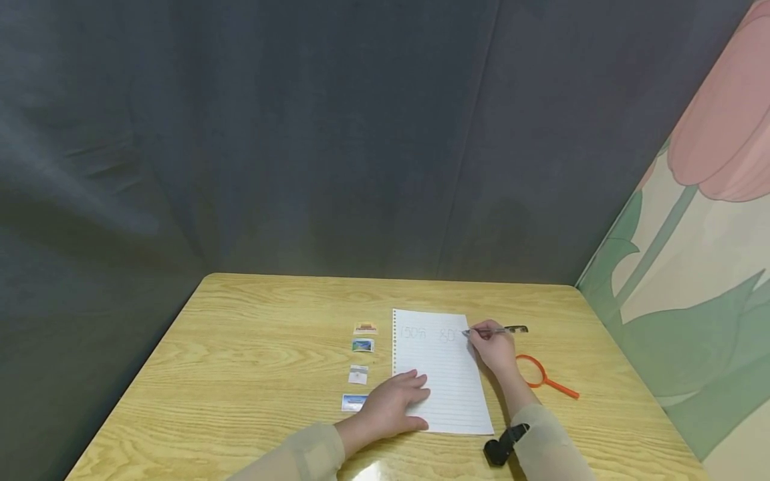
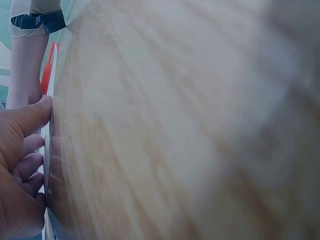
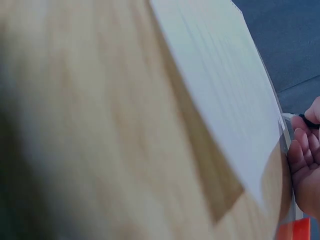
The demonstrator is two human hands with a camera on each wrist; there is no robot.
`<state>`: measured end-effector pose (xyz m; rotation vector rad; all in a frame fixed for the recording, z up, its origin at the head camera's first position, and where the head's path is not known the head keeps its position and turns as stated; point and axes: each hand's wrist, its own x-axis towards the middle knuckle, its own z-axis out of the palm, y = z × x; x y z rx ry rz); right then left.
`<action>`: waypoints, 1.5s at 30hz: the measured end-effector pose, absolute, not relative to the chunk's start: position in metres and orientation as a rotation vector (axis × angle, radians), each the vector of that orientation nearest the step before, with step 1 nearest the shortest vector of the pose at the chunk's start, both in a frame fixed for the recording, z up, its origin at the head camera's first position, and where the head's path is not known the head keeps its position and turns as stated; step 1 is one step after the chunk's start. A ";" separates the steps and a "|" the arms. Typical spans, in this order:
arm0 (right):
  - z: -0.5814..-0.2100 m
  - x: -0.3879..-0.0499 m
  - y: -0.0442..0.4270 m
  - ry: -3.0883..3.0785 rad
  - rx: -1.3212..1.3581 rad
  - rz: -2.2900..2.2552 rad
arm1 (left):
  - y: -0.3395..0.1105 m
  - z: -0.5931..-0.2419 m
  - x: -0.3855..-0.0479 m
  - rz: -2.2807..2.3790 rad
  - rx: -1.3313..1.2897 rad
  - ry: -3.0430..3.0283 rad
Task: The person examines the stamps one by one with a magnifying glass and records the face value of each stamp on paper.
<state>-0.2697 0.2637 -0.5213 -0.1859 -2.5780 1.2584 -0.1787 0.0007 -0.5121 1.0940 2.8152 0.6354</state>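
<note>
While the left hand [image 1: 391,404] is lying spread-fingered on a white lined paper sheet [image 1: 454,381], the right hand [image 1: 496,349] is pinching a slim dark-ended pen [image 1: 515,329] near two top entries [image 1: 414,333], visible lower lines [image 1: 454,411] lying blank.

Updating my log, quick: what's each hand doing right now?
Left hand: open, resting on the lined paper.
Right hand: closed, holding a pen.

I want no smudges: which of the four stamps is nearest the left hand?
The bottom stamp: the left hand partly hides it; the other three show whole, farther up.
</note>
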 end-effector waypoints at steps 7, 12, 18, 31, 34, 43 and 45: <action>-0.519 -0.267 0.262 -2.612 -0.121 1.319 | 0.000 -0.512 -0.179 0.654 1.074 2.812; -0.519 -0.268 0.261 -2.638 -0.069 1.288 | 0.000 -0.512 -0.180 0.658 1.072 2.813; -0.522 -0.270 0.265 -2.621 -0.118 1.230 | 0.001 -0.511 -0.180 0.644 1.071 2.814; -0.523 -0.268 0.269 -2.606 -0.109 1.309 | 0.001 -0.510 -0.179 0.626 1.079 2.824; -0.524 -0.268 0.268 -2.609 -0.093 1.299 | 0.001 -0.510 -0.179 0.627 1.076 2.822; -0.524 -0.267 0.267 -2.599 -0.087 1.286 | 0.002 -0.510 -0.178 0.617 1.083 2.822; -0.524 -0.267 0.267 -2.605 -0.087 1.279 | 0.002 -0.510 -0.178 0.614 1.084 2.823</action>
